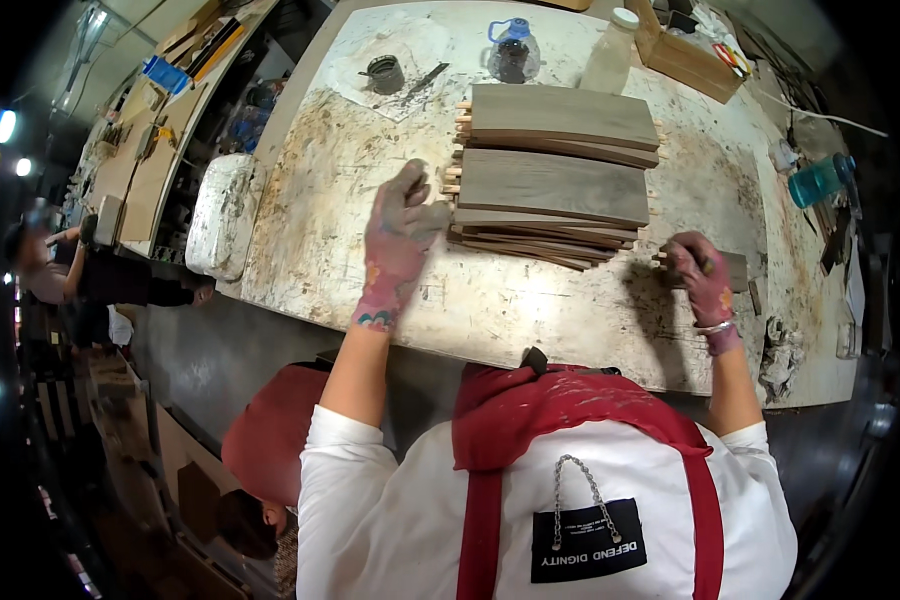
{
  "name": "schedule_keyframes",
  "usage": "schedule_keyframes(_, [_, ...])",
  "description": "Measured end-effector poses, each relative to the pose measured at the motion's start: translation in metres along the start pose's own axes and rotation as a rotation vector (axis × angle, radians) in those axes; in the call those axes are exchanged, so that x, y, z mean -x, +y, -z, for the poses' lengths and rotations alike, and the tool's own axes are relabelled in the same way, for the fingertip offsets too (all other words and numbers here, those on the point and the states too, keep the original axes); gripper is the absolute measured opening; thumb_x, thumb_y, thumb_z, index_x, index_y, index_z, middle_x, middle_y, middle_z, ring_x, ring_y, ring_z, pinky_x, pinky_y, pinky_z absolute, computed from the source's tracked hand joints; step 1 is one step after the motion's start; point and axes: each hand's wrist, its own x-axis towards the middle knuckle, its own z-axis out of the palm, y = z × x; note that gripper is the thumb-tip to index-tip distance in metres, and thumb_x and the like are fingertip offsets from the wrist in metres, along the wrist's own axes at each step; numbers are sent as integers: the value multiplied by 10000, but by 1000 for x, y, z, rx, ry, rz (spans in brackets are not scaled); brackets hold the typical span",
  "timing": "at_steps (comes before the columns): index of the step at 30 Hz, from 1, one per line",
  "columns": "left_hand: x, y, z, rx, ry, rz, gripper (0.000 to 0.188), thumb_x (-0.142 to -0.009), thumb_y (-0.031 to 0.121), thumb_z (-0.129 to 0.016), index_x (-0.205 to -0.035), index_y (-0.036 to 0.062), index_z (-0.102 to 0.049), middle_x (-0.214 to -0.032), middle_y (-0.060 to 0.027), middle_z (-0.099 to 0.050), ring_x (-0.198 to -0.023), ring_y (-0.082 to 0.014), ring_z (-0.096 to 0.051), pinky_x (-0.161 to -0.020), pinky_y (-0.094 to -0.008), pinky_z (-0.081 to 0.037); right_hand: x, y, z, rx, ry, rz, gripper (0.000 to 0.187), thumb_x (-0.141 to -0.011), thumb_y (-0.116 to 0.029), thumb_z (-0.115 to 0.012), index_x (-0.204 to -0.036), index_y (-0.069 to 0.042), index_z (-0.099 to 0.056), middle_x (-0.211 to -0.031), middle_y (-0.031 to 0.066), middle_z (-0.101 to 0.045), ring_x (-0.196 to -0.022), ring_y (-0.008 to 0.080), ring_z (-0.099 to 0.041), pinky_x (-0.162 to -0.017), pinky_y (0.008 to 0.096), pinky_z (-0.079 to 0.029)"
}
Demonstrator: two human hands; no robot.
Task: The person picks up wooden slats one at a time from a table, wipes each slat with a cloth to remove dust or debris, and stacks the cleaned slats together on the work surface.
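My left hand (402,235), in a pink patterned glove with a grey coated palm and fingers, is raised over the table beside the stacked boards. Its fingers point up with the thumb apart, and I see nothing in it. Grey-brown wooden boards (555,185) lie in two stacked rows in front of me, with pale dowel ends (452,180) poking out at their sides. At the right, my right hand (705,275), gloved alike, has curled fingers over a small dark wooden piece (735,270) on the table. What those fingers pinch, if anything, is hidden.
The stained white worktable (350,200) holds a dark pot (384,75), a blue-handled jug (513,55), a cloudy bottle (610,50) and a cardboard box (690,60). A teal bottle (820,180) is at the right edge. Other people are at the left and lower left.
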Motion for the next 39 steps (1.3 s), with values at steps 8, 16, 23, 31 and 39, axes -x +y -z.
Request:
schedule_keyframes(8, [32, -2, 17, -501, 193, -574, 381, -843, 144, -639, -1185, 4, -552, -1010, -84, -609, -955, -189, -565, -815, -304, -476, 71, 129, 162, 158, 579, -228, 263, -927, -175, -560, -1130, -11, -595, -1084, 74, -620, -992, 158, -556, -874, 273, -435])
schedule_keyframes(16, [61, 16, -41, -1311, 5, -809, 296, -789, 139, -665, -1082, 100, -665, -988, -116, -584, -893, -286, -559, -752, -376, -468, 93, 112, 86, 376, 313, 54, 204, -904, -96, -564, -1087, -12, -593, -1059, 99, -620, -1028, 202, -565, -908, 292, -425])
schedule_keyframes(23, [80, 7, -87, -1083, -465, -743, 282, -716, 180, -650, -981, 82, -657, -937, -98, -596, -887, -302, -571, -777, -395, -467, 138, 140, 134, 340, 461, -30, 218, -879, -51, -561, -1088, 0, -595, -1074, 104, -606, -1018, 234, -573, -906, 315, -438])
schedule_keyframes(31, [94, -60, -174, -790, -766, -599, 387, -791, 106, -630, -1160, 10, -564, -1154, -169, -591, -1064, -352, -557, -913, -402, -458, 174, 157, 203, 788, 569, -218, 505, -805, -212, -681, -1263, -91, -506, -1237, 140, -544, -1184, 317, -487, -991, 380, -399])
schedule_keyframes(39, [73, -131, -262, -492, -566, -348, 777, -795, 150, -687, -1427, 2, -259, -1358, -261, -391, -1196, -363, -469, -997, -405, -410, 187, 185, 240, 1043, 552, -202, 663, -776, -369, -708, -1334, -111, -460, -1325, 176, -480, -1232, 352, -445, -1013, 420, -384])
